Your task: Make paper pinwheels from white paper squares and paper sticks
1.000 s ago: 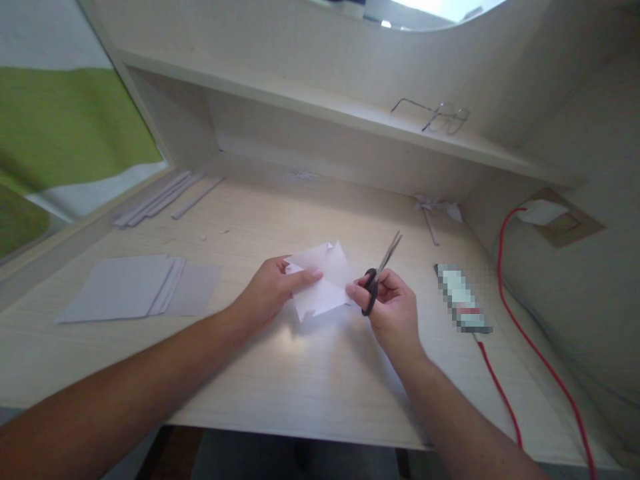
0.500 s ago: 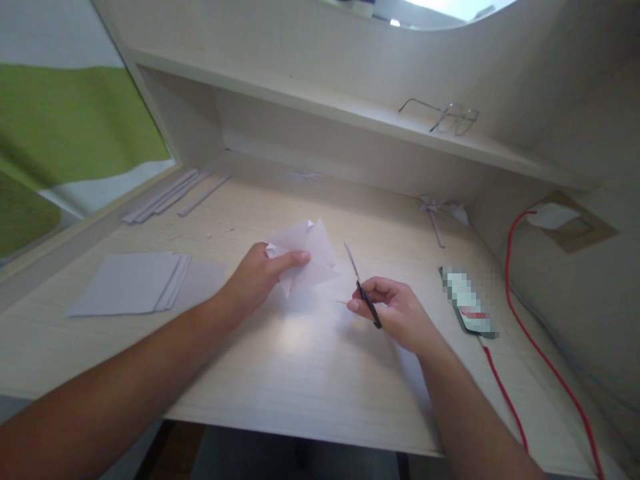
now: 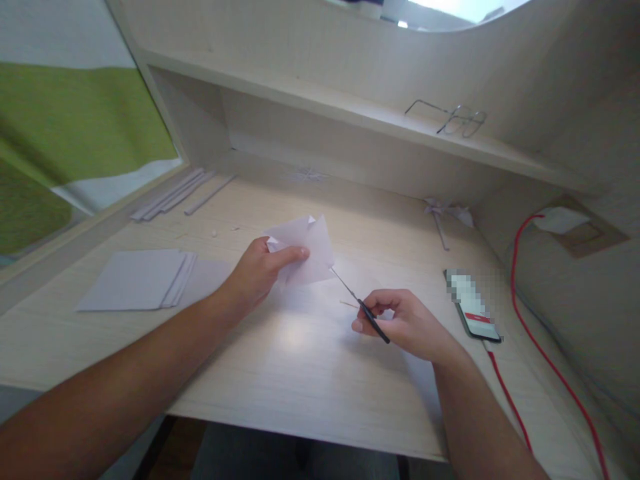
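My left hand (image 3: pixel 263 270) grips a folded piece of white paper (image 3: pixel 317 257), thumb on top, holding it above the desk. Several pointed corners stick out from the paper. In my right hand (image 3: pixel 400 323) is a pair of scissors (image 3: pixel 373 320) with black handles. The tips of its thin metal blades meet the paper's right edge; whether they cut into it I cannot tell. Beneath my right hand a small thin brownish stick-like piece (image 3: pixel 349 304) shows near the fingers.
Stacked white paper sheets (image 3: pixel 133 280) lie on the left, with folded paper strips (image 3: pixel 170 193) behind. Paper pieces (image 3: pixel 307 175) sit at the back, a paper flower on a stem (image 3: pixel 440 223) at right. A phone (image 3: pixel 473 307) with a red cable (image 3: pixel 507 397) is nearby. Glasses (image 3: pixel 457 120) rest on the shelf.
The scissors have tilted left and their tips have come to the paper's right edge. My right hand has shifted slightly down and right. The left hand still holds the paper.
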`<state>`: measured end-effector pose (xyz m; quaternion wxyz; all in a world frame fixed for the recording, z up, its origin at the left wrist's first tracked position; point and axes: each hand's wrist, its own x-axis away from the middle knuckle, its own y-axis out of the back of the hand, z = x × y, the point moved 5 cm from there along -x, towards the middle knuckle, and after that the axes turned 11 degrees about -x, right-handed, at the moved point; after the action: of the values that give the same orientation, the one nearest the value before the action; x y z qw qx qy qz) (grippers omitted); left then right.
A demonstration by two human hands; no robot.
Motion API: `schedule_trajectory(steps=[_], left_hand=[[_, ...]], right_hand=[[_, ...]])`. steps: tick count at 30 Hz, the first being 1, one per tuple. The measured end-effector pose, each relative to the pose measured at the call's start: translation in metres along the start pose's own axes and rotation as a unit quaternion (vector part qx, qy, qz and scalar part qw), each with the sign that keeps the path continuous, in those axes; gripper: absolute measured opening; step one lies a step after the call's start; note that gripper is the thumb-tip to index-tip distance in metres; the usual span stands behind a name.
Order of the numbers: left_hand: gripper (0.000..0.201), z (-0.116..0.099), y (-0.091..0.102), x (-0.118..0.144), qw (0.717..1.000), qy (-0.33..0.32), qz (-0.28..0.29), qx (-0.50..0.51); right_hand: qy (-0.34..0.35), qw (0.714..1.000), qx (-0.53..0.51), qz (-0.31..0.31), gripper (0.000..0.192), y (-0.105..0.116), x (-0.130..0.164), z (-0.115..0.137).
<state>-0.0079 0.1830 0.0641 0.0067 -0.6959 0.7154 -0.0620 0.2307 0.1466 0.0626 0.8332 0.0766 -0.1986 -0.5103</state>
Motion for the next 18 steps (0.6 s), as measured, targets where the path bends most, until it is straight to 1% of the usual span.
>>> schedule_trajectory(steps=[4,11,18], left_hand=[[0.027,0.0024,-0.0002,-0.0007,1.000,0.000,0.012,-0.008],[0.027,0.0026,0.0001,0.0000,1.000,0.003,0.015,-0.019],[0.027,0.0006,-0.0009,0.0011,1.000,0.010,0.013,-0.014]], right_hand=[[-0.003,1.000,-0.013,0.006,0.029,-0.0016,0.0003,-0.0003],[-0.008,1.000,-0.021,0.007,0.028,-0.0009,-0.0002,-0.0037],[0.012,0.999,-0.034,0.006,0.030,-0.0016,0.0006,0.0011]])
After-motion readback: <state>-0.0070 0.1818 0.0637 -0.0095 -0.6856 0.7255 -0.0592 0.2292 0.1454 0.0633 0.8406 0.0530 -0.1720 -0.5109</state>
